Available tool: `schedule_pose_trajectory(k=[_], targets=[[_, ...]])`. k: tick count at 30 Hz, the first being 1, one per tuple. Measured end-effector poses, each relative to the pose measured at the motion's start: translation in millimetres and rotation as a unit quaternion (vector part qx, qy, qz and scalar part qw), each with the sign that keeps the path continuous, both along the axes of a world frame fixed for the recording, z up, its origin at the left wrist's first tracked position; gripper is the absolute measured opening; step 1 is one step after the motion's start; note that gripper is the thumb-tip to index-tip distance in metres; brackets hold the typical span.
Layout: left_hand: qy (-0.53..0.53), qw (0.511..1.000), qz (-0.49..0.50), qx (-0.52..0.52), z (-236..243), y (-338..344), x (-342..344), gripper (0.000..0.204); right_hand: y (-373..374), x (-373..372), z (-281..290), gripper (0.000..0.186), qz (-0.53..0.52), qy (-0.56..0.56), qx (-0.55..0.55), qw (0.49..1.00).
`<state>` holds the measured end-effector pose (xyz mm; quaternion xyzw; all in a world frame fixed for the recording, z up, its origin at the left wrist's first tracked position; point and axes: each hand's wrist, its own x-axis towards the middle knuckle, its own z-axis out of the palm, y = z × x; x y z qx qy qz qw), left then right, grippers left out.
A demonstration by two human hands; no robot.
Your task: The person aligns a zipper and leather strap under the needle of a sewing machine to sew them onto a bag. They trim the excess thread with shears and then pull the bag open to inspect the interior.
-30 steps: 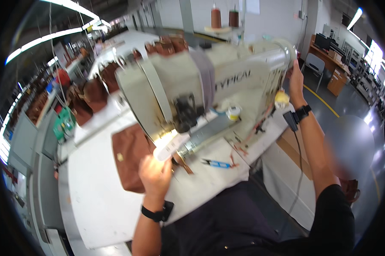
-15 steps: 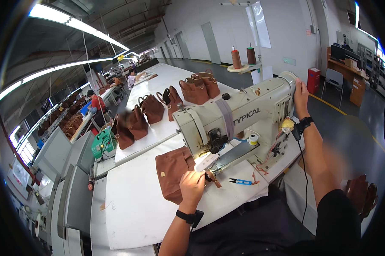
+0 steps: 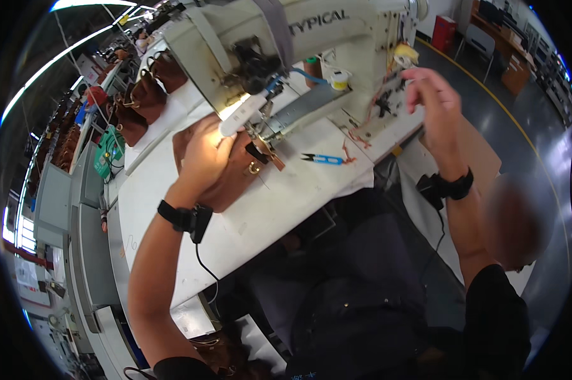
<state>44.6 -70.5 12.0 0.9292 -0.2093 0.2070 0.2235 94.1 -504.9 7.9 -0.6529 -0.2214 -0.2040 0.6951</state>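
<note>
My left hand (image 3: pixel 207 155) is closed on a brown leather handbag (image 3: pixel 226 197) under the sewing machine (image 3: pixel 362 31). Its fingertips lie beside the needle area, where a white lamp (image 3: pixel 243 115) shines; the needle itself cannot be made out. A brown strap end and a gold-coloured ring (image 3: pixel 254 168) show at the bag's right side. My right hand (image 3: pixel 434 107) hangs in the air near the machine's right end, empty, its fingers loosely bent and apart. Blue thread snips (image 3: pixel 324 159) lie on the white table (image 3: pixel 279 196) between my hands.
Several finished-looking brown handbags (image 3: pixel 148 95) stand at the far left, near a green box (image 3: pixel 108 152). A thread cone (image 3: pixel 312 71) and a small white-and-yellow spool (image 3: pixel 339 80) sit by the machine. Loose brown thread (image 3: pixel 358 139) lies right of the snips.
My right hand has left the handwheel and come down toward me. My left hand stays on the handbag, now further over it. The view has tilted down.
</note>
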Motion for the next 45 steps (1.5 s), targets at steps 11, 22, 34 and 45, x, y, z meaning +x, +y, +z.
schedule_pose_trajectory(k=[11, 22, 34, 45], targets=[[0.098, 0.987, -0.021, -0.122, -25.8, 8.5, 27.9, 0.036, 185.6, -18.7, -57.5, 0.035, 0.221, 0.247, 0.020, 0.943], [0.171, 0.979, -0.051, 0.094, -19.6, 25.0, 48.7, 0.032, 218.7, -4.2, -38.7, 0.027, 0.193, 0.217, -0.055, 0.955], [0.360, 0.931, 0.062, -0.013, 1.5, -0.8, 8.3, 0.039, 185.4, -24.3, -75.1, 0.033, -0.010, 0.067, -0.213, 0.975], [0.399, 0.858, 0.061, -0.317, -18.9, -8.1, -0.2, 0.025, 185.6, -22.2, -93.9, 0.018, -0.013, -0.029, -0.197, 0.980]])
